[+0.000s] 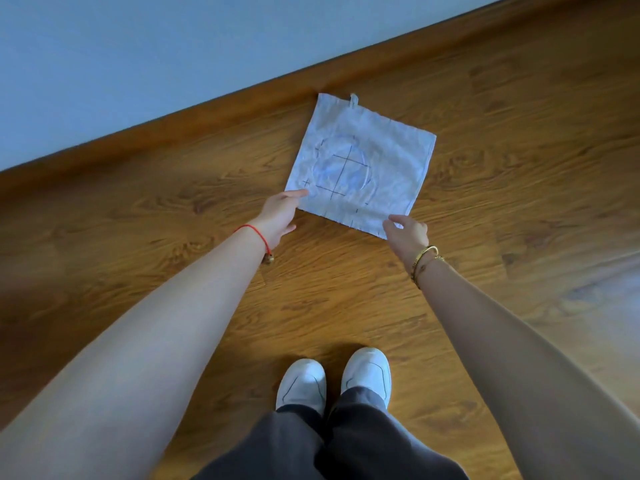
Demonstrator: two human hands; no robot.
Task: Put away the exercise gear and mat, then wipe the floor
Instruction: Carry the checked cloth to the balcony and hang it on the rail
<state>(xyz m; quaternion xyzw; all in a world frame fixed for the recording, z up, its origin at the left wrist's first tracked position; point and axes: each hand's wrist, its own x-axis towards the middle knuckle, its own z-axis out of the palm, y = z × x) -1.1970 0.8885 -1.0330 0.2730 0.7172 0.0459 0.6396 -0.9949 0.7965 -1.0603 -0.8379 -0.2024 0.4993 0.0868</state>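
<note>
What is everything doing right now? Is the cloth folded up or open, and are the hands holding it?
cloth: open, spread out flat, wrinkly, held by its two near corners
left hand: pinches the cloth's near left corner
right hand: pinches the cloth's near right corner
shoes: side by side, flat on the floor
floor: wet or dry, cannot tell

Floor [332, 306]: wood-grain laminate, warm brown, with the grain running roughly along the wall. Wall [173, 46]: plain, pale blue-grey, crossing the upper left on a slant. Skirting board [207, 114]: brown wood tone like the floor, along the wall's foot. Light soft and even, with a pale sheen [606, 282] on the boards at far right.
</note>
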